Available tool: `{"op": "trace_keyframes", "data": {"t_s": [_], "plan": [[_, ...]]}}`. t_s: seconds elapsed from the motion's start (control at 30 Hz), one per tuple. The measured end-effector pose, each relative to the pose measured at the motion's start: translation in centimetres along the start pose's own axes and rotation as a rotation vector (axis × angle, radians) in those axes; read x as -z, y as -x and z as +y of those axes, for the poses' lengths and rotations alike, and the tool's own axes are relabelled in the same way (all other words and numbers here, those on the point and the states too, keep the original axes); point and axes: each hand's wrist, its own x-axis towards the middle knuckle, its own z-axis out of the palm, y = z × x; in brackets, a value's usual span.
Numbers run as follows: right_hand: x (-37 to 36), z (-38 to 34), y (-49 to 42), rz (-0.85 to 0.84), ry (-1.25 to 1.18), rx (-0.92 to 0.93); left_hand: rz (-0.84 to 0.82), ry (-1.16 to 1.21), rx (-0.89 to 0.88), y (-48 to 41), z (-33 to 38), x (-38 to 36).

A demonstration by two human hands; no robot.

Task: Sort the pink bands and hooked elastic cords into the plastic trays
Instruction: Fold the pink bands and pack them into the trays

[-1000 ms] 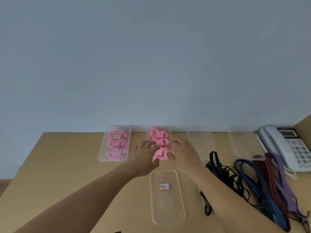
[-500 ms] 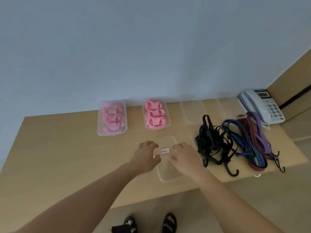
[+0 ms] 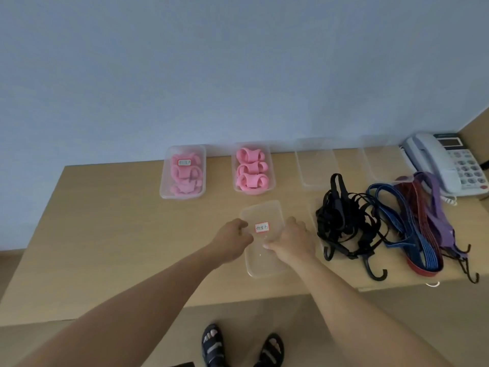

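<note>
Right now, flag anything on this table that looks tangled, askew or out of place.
The black hooked cords are a tangled heap lying over a clear tray. Their hooks sit near the table's front edge.

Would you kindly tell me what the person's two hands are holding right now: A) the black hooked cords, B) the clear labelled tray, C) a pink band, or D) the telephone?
B: the left hand and the right hand each grip one side of the clear labelled tray.

Head camera looks steeply down and forward across the table [image 3: 111, 234].
</note>
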Motion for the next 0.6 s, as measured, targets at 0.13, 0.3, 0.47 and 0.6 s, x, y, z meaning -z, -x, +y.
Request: {"op": "trace_keyframes", "data": {"t_s": [0.13, 0.3, 0.47, 0.6], "plan": [[2.0, 0.2, -0.3, -0.074, -0.438, 0.119, 0.058, 0.118, 0.056, 0.5, 0.6, 0.1], [4.4, -1.4, -0.2, -0.128, -0.827, 0.245, 0.209, 0.277, 0.038, 1.1, 2.6, 1.3], [6.6, -2.7, -2.1, 0.022, -0.603, 0.261, 0.346, 0.253, -0.069, 0.0, 5.0, 4.9], [8.2, -4.0, -5.0, 0.131, -0.382, 0.310, 0.379, 0.116, -0.121, -2.9, 6.5, 7.5]]}}
